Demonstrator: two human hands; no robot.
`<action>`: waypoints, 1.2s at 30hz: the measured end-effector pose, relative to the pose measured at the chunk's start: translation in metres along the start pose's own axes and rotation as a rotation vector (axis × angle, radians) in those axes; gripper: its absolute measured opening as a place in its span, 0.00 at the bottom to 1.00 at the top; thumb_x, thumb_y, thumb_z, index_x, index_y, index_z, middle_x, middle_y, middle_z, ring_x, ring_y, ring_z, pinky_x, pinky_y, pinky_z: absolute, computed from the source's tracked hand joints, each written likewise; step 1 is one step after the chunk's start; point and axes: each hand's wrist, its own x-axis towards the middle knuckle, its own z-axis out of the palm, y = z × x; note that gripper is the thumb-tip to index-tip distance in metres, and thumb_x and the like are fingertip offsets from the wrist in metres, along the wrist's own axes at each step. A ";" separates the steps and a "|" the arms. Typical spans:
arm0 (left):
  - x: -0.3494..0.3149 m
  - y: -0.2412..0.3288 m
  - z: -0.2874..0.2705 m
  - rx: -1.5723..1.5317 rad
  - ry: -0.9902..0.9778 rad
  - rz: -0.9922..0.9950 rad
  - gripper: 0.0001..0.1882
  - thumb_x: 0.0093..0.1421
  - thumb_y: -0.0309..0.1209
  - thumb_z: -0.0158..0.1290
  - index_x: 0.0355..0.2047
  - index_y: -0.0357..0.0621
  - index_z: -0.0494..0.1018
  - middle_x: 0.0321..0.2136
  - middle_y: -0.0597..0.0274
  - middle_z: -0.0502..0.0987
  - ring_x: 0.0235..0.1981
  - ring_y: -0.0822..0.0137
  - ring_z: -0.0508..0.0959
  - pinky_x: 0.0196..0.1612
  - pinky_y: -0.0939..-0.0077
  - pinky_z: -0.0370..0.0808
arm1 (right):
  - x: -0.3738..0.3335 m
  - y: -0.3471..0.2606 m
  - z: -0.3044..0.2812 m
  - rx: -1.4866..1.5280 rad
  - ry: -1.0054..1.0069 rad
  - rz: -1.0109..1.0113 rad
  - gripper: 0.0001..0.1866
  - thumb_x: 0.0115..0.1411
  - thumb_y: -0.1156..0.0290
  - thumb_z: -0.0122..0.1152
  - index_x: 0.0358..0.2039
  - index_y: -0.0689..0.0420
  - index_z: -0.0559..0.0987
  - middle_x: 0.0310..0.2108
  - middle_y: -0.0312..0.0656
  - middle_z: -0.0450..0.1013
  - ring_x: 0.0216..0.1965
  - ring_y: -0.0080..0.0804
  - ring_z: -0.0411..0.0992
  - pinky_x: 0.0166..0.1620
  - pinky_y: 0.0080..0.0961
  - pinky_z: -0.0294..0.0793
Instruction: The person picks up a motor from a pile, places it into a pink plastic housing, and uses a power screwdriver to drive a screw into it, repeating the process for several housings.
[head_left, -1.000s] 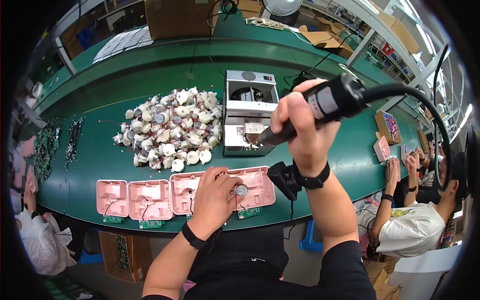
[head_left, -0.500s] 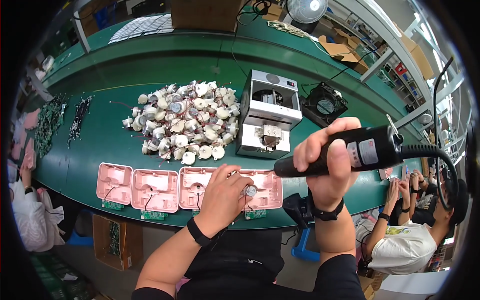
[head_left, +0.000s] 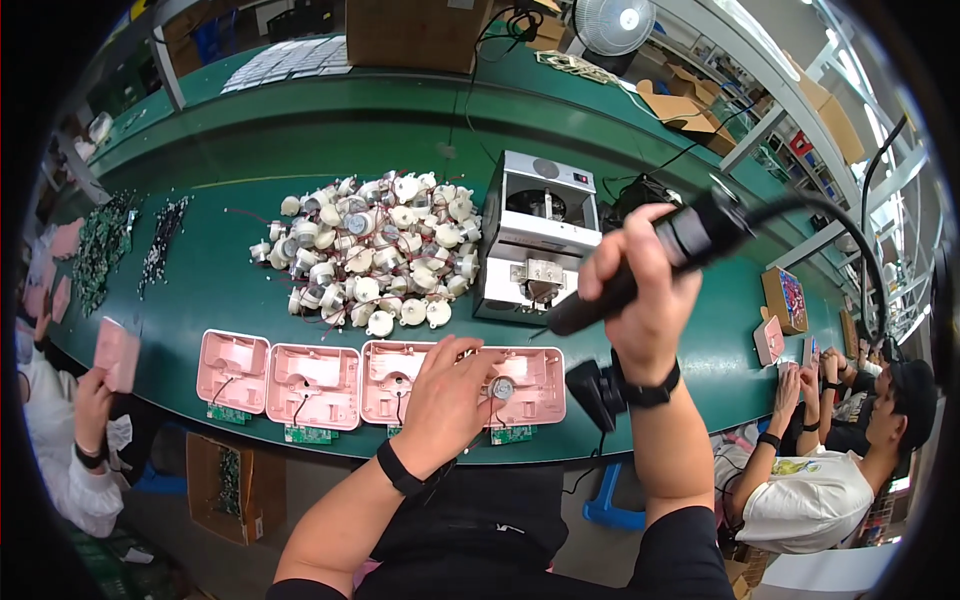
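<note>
My left hand [head_left: 450,395] rests over a row of open pink plastic housings [head_left: 313,395]. Its thumb and a finger close around a small round metal motor [head_left: 501,388], which sits in the rightmost pink housing [head_left: 545,375]. My right hand [head_left: 652,300] grips a black corded electric screwdriver [head_left: 605,300], raised above the table and slanting down to the left. The thin bit points toward that rightmost housing without touching it. Green circuit boards [head_left: 311,433] lie by the housings' near edges, attached to dark wires.
A heap of white motors with red wires [head_left: 370,250] lies beyond the housings. Right of it stands a silver screw-feeder machine [head_left: 545,225]. Strips of green boards [head_left: 105,245] lie far left. One co-worker's hand [head_left: 92,400] holds a pink part; others sit at right.
The screwdriver's corded end has swung up and away from me, while my left hand stays by the motor. At the left, a co-worker has raised a pink part.
</note>
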 end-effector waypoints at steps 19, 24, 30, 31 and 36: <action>-0.003 -0.006 0.010 0.010 0.058 0.017 0.32 0.45 0.25 0.66 0.51 0.41 0.68 0.34 0.62 0.81 0.51 0.54 0.73 0.58 0.56 0.68 | -0.073 0.025 0.023 0.035 -0.303 0.066 0.20 0.59 0.77 0.60 0.45 0.58 0.59 0.25 0.44 0.70 0.23 0.27 0.69 0.30 0.27 0.74; -0.002 -0.006 0.010 -0.002 0.064 0.003 0.31 0.46 0.26 0.65 0.52 0.41 0.68 0.36 0.61 0.79 0.52 0.54 0.73 0.59 0.56 0.67 | -0.075 0.037 0.019 -0.058 -0.329 0.080 0.20 0.59 0.78 0.60 0.44 0.58 0.59 0.25 0.44 0.71 0.23 0.27 0.70 0.30 0.27 0.74; -0.002 -0.004 0.009 0.001 0.105 0.019 0.29 0.47 0.27 0.64 0.51 0.42 0.69 0.39 0.59 0.78 0.52 0.54 0.72 0.61 0.55 0.66 | -0.078 0.046 0.013 -0.213 -0.384 -0.019 0.19 0.59 0.78 0.61 0.42 0.59 0.59 0.25 0.44 0.71 0.23 0.26 0.70 0.30 0.27 0.74; -0.002 -0.004 0.009 0.001 0.106 0.019 0.29 0.47 0.27 0.64 0.51 0.42 0.69 0.39 0.59 0.78 0.52 0.54 0.72 0.61 0.55 0.66 | -0.077 0.046 0.013 -0.229 -0.398 -0.023 0.19 0.59 0.78 0.61 0.42 0.59 0.59 0.26 0.45 0.71 0.24 0.26 0.70 0.31 0.27 0.74; 0.000 -0.004 0.009 0.007 0.101 0.061 0.28 0.48 0.27 0.64 0.51 0.41 0.69 0.41 0.59 0.78 0.52 0.54 0.72 0.60 0.55 0.67 | -0.078 0.037 0.018 -0.282 -0.419 0.012 0.21 0.57 0.80 0.63 0.44 0.59 0.59 0.25 0.44 0.71 0.23 0.26 0.70 0.30 0.26 0.74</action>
